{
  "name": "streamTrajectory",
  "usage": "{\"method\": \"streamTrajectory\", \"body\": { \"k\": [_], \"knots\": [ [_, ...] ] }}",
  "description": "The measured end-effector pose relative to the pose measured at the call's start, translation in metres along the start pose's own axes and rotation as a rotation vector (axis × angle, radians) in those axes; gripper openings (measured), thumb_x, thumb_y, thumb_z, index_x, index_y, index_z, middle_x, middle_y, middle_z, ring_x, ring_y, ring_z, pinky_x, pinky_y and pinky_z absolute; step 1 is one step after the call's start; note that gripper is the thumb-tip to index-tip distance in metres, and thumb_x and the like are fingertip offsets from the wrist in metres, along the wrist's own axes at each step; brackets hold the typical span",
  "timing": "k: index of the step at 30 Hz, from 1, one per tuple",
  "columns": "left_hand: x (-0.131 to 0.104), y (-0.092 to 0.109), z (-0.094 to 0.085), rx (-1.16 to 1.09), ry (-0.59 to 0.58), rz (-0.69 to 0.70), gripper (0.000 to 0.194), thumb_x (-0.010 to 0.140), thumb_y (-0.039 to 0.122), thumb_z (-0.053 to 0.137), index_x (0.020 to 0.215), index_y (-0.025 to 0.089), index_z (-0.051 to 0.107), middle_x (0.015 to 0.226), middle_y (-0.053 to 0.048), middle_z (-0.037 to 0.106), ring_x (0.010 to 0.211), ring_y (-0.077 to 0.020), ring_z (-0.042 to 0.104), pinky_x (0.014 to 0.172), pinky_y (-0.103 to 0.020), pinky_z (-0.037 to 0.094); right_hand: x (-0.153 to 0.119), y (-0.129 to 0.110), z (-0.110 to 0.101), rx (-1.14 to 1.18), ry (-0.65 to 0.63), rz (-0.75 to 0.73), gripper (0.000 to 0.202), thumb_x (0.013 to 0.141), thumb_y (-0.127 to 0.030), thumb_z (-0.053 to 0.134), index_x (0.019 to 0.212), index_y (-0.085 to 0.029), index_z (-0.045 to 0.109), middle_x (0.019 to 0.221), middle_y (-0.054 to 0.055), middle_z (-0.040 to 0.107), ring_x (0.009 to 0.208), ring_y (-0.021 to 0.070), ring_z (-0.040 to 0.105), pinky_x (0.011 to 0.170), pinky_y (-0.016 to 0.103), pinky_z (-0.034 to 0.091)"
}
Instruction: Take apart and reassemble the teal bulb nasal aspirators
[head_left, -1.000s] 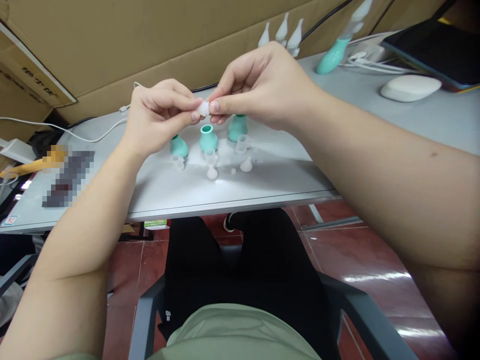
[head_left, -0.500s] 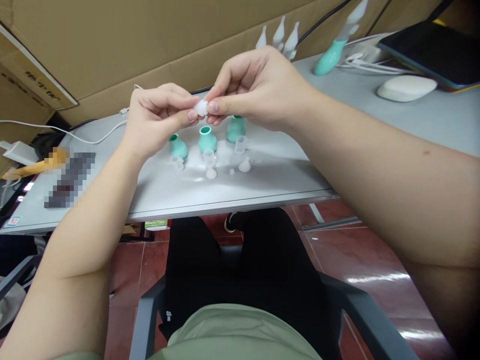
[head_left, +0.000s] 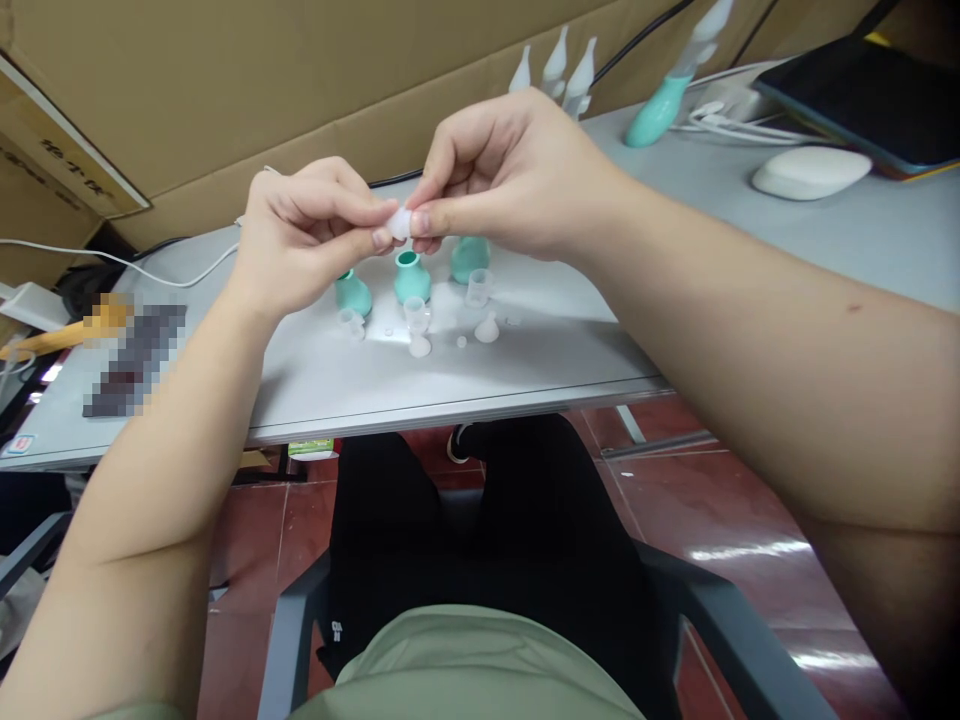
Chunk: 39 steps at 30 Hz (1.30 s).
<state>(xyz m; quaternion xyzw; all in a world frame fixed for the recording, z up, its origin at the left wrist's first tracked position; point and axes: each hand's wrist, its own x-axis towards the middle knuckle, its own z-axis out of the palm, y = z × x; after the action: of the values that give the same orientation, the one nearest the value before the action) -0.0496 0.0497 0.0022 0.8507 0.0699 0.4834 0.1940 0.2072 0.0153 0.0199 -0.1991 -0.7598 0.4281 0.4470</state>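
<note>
Above the table, my left hand [head_left: 307, 225] and my right hand [head_left: 499, 175] meet at a small white nozzle tip [head_left: 400, 224], each pinching it between thumb and fingers. Much of the tip is hidden by the fingertips. Below the hands stand three teal rubber bulbs: a left one [head_left: 354, 296], a middle one [head_left: 412, 282] and a right one [head_left: 470, 262], partly covered by my right hand. Clear plastic cups [head_left: 416, 316] lie in front of them. Closer to the table edge are two white nozzle tips, one cone-shaped [head_left: 487, 328] and one rounder [head_left: 420, 345], with tiny clear bits around.
Several pointed white-tipped pieces [head_left: 555, 68] stand behind my right hand. An assembled teal nasal aspirator [head_left: 660, 112] leans at the back right, near a white mouse [head_left: 811, 173], cables and a dark device [head_left: 862, 105]. A blurred-out dark object [head_left: 135, 360] lies left; cardboard [head_left: 262, 80] walls the back.
Both hands keep pinching the white tip at nearly the same place. My left hand has shifted slightly left and the view has moved a little.
</note>
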Motion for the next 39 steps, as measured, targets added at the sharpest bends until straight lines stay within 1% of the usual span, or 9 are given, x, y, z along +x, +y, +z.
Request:
{"method": "streamTrajectory", "body": {
  "k": [2,5,10,14,18,23,29,35,39],
  "knots": [
    [0.004,0.012,-0.006,0.042,0.002,0.009,0.029,0.093,0.052,0.097,0.117,0.038,0.090,0.093,-0.002,0.077,0.069,-0.0110,0.060,0.056,-0.034,0.047,0.000,-0.002,0.003,-0.016,0.013,-0.019,0.031,0.075,-0.040,0.098,0.082,-0.022,0.074,0.083,0.000,0.079,0.076,0.0158,0.074,0.073,0.031,0.061],
    [0.013,0.047,-0.019,0.172,-0.050,-0.047,0.028,0.090,0.052,0.099,0.110,0.034,0.093,0.082,-0.004,0.075,0.066,-0.0133,0.058,0.052,-0.036,0.037,-0.003,-0.005,0.008,-0.147,0.009,-0.112,0.024,0.086,-0.041,0.092,0.089,-0.021,0.079,0.090,0.003,0.078,0.081,0.0165,0.070,0.079,0.033,0.059],
    [0.027,0.106,-0.036,0.266,-0.399,-0.443,0.014,0.086,0.034,0.091,0.099,0.040,0.092,0.082,-0.003,0.078,0.064,-0.0169,0.058,0.053,-0.037,0.042,-0.006,-0.004,0.019,-0.596,-0.162,-0.266,0.019,0.101,-0.038,0.074,0.092,-0.023,0.080,0.093,0.002,0.077,0.099,0.0223,0.067,0.104,0.042,0.053],
    [0.030,0.116,-0.032,0.405,-0.688,-0.601,0.012,0.089,0.029,0.079,0.093,0.034,0.089,0.084,-0.001,0.080,0.065,-0.0174,0.064,0.060,-0.036,0.050,-0.010,-0.002,0.032,-0.895,-0.370,-0.244,0.022,0.104,-0.035,0.071,0.090,-0.022,0.083,0.096,0.007,0.076,0.116,0.0316,0.061,0.108,0.050,0.045],
    [0.027,0.112,-0.024,0.514,-0.871,-0.636,0.021,0.092,0.025,0.068,0.095,0.030,0.088,0.089,0.001,0.084,0.070,-0.0174,0.069,0.069,-0.034,0.053,-0.013,-0.002,0.040,-1.059,-0.437,-0.243,0.020,0.100,-0.035,0.075,0.091,-0.019,0.084,0.099,0.010,0.073,0.123,0.0367,0.055,0.107,0.056,0.040],
    [0.017,0.108,-0.020,0.562,-0.894,-0.640,0.021,0.092,0.027,0.068,0.092,0.033,0.088,0.089,0.003,0.086,0.067,-0.0193,0.071,0.068,-0.034,0.054,-0.013,-0.004,0.042,-1.130,-0.409,-0.258,0.024,0.101,-0.033,0.071,0.086,-0.015,0.080,0.105,0.013,0.073,0.124,0.0394,0.053,0.107,0.059,0.039],
    [0.016,0.109,-0.020,0.551,-0.900,-0.633,0.018,0.093,0.029,0.075,0.102,0.036,0.089,0.094,0.004,0.087,0.072,-0.0205,0.072,0.072,-0.035,0.051,-0.014,-0.008,0.047,-1.188,-0.470,-0.193,0.023,0.102,-0.026,0.066,0.089,-0.014,0.082,0.105,0.015,0.073,0.124,0.0409,0.053,0.105,0.062,0.040],
    [0.021,0.107,-0.030,0.609,-0.659,-0.523,0.026,0.085,0.056,0.092,0.093,0.032,0.086,0.069,0.002,0.068,0.055,-0.0149,0.052,0.060,-0.036,0.037,-0.015,-0.005,0.049,-1.201,-0.457,-0.190,0.020,0.102,-0.027,0.070,0.092,-0.017,0.084,0.104,0.013,0.073,0.125,0.0415,0.056,0.106,0.064,0.043],
    [0.018,0.102,-0.031,0.695,-0.688,-0.617,0.025,0.088,0.056,0.086,0.088,0.031,0.084,0.076,-0.001,0.076,0.062,-0.0193,0.064,0.066,-0.036,0.045,-0.016,-0.001,0.049,-1.185,-0.425,-0.236,0.021,0.101,-0.024,0.067,0.089,-0.017,0.083,0.107,0.013,0.075,0.124,0.0400,0.057,0.106,0.063,0.046]
  ]
}}
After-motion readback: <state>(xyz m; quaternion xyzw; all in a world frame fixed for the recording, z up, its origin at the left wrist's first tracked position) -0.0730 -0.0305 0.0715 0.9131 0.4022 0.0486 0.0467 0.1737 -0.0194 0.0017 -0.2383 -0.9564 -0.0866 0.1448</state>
